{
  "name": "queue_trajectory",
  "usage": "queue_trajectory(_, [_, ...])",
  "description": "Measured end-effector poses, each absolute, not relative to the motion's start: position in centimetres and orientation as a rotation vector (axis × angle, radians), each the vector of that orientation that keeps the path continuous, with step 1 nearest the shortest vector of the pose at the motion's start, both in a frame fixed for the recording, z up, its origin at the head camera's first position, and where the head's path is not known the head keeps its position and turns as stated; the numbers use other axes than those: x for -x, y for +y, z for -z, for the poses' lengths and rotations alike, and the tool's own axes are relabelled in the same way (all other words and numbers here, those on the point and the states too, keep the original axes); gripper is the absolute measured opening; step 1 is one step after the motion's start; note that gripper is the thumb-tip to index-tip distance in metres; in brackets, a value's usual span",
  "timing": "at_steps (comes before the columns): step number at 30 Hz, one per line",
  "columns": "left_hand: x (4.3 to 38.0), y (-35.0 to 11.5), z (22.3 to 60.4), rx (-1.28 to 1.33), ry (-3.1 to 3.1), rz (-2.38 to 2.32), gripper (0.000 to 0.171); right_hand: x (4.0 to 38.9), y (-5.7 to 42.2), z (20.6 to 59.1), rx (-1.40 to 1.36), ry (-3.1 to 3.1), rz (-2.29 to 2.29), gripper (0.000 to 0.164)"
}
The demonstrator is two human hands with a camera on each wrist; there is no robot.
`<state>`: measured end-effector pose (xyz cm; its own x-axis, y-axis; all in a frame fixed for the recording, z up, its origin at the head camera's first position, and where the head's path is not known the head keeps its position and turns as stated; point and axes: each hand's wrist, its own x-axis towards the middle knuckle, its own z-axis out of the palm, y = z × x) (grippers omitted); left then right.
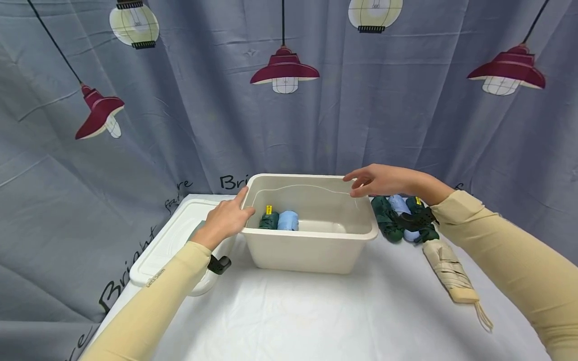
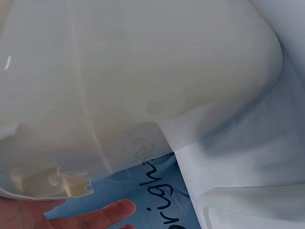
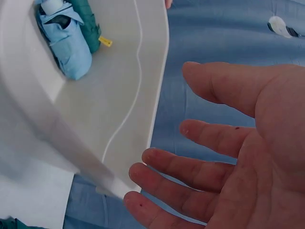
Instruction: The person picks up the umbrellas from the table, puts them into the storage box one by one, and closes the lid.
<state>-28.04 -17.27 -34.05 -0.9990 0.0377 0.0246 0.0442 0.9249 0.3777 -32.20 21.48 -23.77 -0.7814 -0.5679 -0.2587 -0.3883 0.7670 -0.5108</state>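
A cream plastic storage bin (image 1: pixel 307 253) stands on the white table with no lid on. Inside, a folded dark green umbrella (image 1: pixel 269 221) with a yellow tag lies beside a folded light blue umbrella (image 1: pixel 288 220). My left hand (image 1: pixel 224 220) is at the bin's left rim, its thumb over the edge; in the left wrist view, straight fingers (image 2: pixel 102 214) extend past the rim. My right hand (image 1: pixel 379 179) hovers at the back right corner. Its spread, relaxed fingers (image 3: pixel 190 171) overlap the rim in the right wrist view, the palm bare.
A white lid (image 1: pixel 167 240) lies left of the bin, partly behind my left arm. Several folded green and blue umbrellas (image 1: pixel 386 220) lie right of the bin, partly under my right wrist. Nearer is a folded beige umbrella (image 1: pixel 447 265). A patterned curtain (image 1: pixel 217 100) hangs behind the table.
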Motion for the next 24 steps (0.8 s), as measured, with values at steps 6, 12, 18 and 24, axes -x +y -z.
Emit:
queue_trajectory(6, [28.1,-17.3,34.3,0.069,-3.068,0.607,0.075,31.8,23.2,24.0,0.740,2.581,0.634,0.065])
queue_trajectory(12, [28.2,-17.4,34.4,0.071,-3.063,0.600,0.075,31.3,24.6,24.0,0.707,2.609,0.624,0.065])
queue_trajectory(18, [28.4,-17.6,34.4,0.086,-3.052,0.603,0.074,30.9,26.3,24.3,0.650,2.648,0.576,0.067])
queue_trajectory(24, [28.3,-17.6,34.4,0.085,-3.059,0.622,0.074,30.7,28.1,25.2,0.595,2.666,0.536,0.071])
